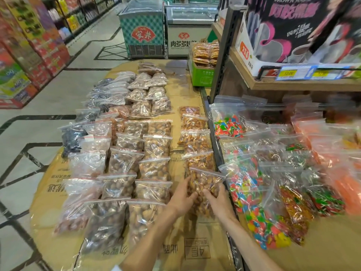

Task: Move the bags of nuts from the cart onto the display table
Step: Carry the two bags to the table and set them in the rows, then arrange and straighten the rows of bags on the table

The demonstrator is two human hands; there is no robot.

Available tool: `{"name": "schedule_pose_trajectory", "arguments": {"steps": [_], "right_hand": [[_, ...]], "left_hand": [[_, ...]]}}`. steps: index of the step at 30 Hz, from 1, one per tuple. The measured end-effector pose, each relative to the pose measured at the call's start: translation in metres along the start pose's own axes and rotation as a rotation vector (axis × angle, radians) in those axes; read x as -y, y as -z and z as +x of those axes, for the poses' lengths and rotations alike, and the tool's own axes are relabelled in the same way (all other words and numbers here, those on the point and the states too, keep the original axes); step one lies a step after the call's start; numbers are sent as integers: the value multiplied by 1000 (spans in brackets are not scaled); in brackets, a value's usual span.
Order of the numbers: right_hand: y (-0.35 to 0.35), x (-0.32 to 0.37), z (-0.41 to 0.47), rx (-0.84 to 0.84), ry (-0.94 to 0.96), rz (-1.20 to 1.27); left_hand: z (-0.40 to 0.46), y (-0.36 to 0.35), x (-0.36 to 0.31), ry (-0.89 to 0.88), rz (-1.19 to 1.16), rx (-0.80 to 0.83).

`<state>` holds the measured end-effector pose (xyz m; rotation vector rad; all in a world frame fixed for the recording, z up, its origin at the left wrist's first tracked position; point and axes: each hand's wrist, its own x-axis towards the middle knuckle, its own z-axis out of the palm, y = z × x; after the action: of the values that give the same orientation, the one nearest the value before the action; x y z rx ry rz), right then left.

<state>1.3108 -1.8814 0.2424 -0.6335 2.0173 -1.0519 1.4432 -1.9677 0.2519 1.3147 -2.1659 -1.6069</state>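
Nearest the camera, two bare forearms are reaching forward over the cardboard-covered surface (175, 249). The left hand (182, 198) and the right hand (216, 200) are both resting on one clear zip bag of orange-brown nuts (204, 184), their fingers (192, 196) curling around its lower half and grasping it from either side. This bag is lying on the surface at the near end of a column of like bags (193, 137), just beside the dark metal rail (214, 141) that is dividing the surface from the next section on the right.

To the left of the hands, rows of bags of brown nuts (154, 147) are lying flat in neat columns, with paler nuts (88, 165) and dark dried fruit (71, 137) sitting at the left edge. To the right of the rail, bags of bright multicoloured sweets (244, 182) and orange snacks (343, 180) are overlapping one another.

Farther off, a green box (201, 75) is holding packets of brown biscuits, and a wooden shelf (304, 86) is carrying dark printed cartons with price tags (289, 73) along its front edge. Two chest freezers (142, 30) are standing beyond the surface on the tiled floor (86, 61).
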Motion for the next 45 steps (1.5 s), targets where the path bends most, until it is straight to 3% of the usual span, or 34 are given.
{"name": "schedule_pose_trajectory", "arguments": {"steps": [9,17,26,45], "right_hand": [[6,11,-16,-98,-13,-54],[2,37,-38,-143,151,-310],[-53,85,-35,-15,182,-314],[-160,163,23,44,192,-315]], "left_hand": [[-28,6,-18,-120,106,-88],[-35,33,-14,-257,228,-292],[-40,116,33,-233,230,-494],[17,251,86,-205,319,-459]]}}
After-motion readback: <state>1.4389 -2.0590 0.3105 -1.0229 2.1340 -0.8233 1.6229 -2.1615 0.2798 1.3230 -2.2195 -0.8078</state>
